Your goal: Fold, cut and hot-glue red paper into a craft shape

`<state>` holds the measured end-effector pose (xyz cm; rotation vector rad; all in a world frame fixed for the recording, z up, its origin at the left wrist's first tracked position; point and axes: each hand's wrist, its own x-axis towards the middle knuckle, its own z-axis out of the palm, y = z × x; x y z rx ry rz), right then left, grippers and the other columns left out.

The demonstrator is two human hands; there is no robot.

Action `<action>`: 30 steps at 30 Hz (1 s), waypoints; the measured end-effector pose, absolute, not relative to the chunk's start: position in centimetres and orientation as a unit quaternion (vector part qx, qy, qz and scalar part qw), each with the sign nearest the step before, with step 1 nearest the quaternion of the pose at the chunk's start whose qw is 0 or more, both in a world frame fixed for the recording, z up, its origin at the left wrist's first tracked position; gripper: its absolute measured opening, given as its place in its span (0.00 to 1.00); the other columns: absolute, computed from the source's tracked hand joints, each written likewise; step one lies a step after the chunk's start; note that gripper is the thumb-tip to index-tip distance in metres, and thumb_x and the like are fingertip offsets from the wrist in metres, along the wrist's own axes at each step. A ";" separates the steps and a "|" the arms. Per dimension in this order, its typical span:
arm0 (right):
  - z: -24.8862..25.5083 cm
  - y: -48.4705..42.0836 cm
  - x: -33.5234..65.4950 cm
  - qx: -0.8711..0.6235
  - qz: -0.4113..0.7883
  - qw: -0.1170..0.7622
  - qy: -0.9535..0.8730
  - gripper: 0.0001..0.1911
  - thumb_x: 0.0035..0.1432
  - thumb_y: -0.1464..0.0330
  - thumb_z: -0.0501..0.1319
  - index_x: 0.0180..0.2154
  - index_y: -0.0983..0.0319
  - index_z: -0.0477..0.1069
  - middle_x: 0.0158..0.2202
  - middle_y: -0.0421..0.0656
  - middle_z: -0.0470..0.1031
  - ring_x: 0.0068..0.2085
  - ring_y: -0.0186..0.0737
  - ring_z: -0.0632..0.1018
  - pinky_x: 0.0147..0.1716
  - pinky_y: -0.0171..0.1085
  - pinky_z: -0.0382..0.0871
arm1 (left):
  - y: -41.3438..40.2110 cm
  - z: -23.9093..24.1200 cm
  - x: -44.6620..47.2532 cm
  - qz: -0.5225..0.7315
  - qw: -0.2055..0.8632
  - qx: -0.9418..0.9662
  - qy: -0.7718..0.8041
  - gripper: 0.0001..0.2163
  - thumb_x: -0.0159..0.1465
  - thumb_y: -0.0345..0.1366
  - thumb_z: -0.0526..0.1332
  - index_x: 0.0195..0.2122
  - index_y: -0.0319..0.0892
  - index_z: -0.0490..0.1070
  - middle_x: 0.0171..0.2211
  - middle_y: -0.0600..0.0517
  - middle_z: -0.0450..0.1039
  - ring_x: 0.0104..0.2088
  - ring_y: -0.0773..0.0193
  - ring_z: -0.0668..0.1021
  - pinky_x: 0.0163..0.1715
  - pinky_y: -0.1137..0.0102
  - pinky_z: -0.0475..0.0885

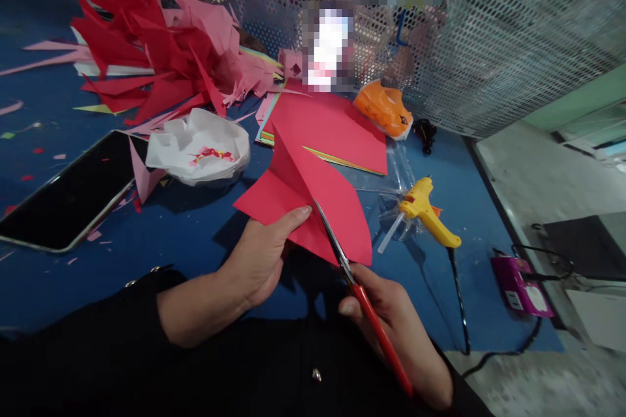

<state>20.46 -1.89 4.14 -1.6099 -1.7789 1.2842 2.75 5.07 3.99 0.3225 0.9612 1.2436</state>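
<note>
A sheet of red paper (337, 202), partly cut, is pinched in my left hand (264, 254), with the thumb on top and the fingers underneath. My right hand (396, 326) grips red-handled scissors (364, 303), whose blades point up and left into the sheet. The cut edge curves round on the right side, and one flap stands up at the middle. Behind the held sheet lies a stack of coloured paper (337, 117) with red on top. To the left, a crumpled white paper bowl (200, 146) holds small red and yellow scraps.
Red and pink paper offcuts (161, 45) heap at the back left. A black-screened phone (73, 189) lies at left among scraps. On the right are a yellow glue gun (430, 212) with its cord, an orange packet (384, 107) and a purple box (521, 287). Perforated metal mesh (528, 32) stands behind.
</note>
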 end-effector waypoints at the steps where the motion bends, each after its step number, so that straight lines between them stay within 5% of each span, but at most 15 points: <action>1: 4.2 -1.9 20.5 -0.579 0.461 0.211 -0.639 0.27 0.60 0.43 0.58 0.37 0.61 0.71 0.21 0.33 0.62 0.24 0.32 0.62 0.23 0.31 0.57 | 5.1 4.0 2.7 0.556 0.695 0.144 0.432 0.20 0.56 0.29 0.71 0.51 0.44 0.75 0.44 0.49 0.81 0.46 0.58 0.81 0.48 0.65 0.75; 10: 4.7 -1.8 20.9 -0.582 0.473 0.217 -0.625 0.26 0.61 0.45 0.58 0.40 0.61 0.74 0.22 0.34 0.58 0.24 0.32 0.59 0.23 0.31 0.56 | 5.1 4.4 2.4 0.541 0.709 0.139 0.431 0.19 0.56 0.30 0.71 0.50 0.42 0.76 0.45 0.49 0.81 0.46 0.57 0.81 0.48 0.65 0.76; 16: 5.3 -1.8 22.4 -0.574 0.468 0.194 -0.643 0.23 0.62 0.48 0.59 0.44 0.61 0.74 0.22 0.33 0.56 0.24 0.32 0.57 0.21 0.32 0.53 | 6.5 4.7 -1.4 0.524 0.717 0.111 0.447 0.12 0.64 0.41 0.62 0.42 0.40 0.78 0.42 0.44 0.81 0.41 0.56 0.81 0.38 0.65 0.79; 24: 6.4 -1.3 23.3 -0.561 0.416 0.122 -0.706 0.18 0.63 0.50 0.60 0.35 0.59 0.71 0.24 0.35 0.67 0.26 0.33 0.66 0.25 0.33 0.59 | 8.6 4.9 -4.2 0.460 0.663 0.304 0.506 0.10 0.50 0.37 0.74 0.32 0.40 0.79 0.33 0.45 0.81 0.28 0.63 0.79 0.24 0.75 0.72; 30: 7.3 -1.0 23.3 -0.550 0.386 0.091 -0.735 0.19 0.64 0.50 0.59 0.37 0.59 0.72 0.26 0.37 0.73 0.26 0.34 0.71 0.26 0.33 0.64 | 8.7 5.2 -3.3 0.427 0.690 0.330 0.482 0.16 0.47 0.40 0.77 0.35 0.40 0.81 0.37 0.40 0.83 0.39 0.48 0.83 0.38 0.61 0.78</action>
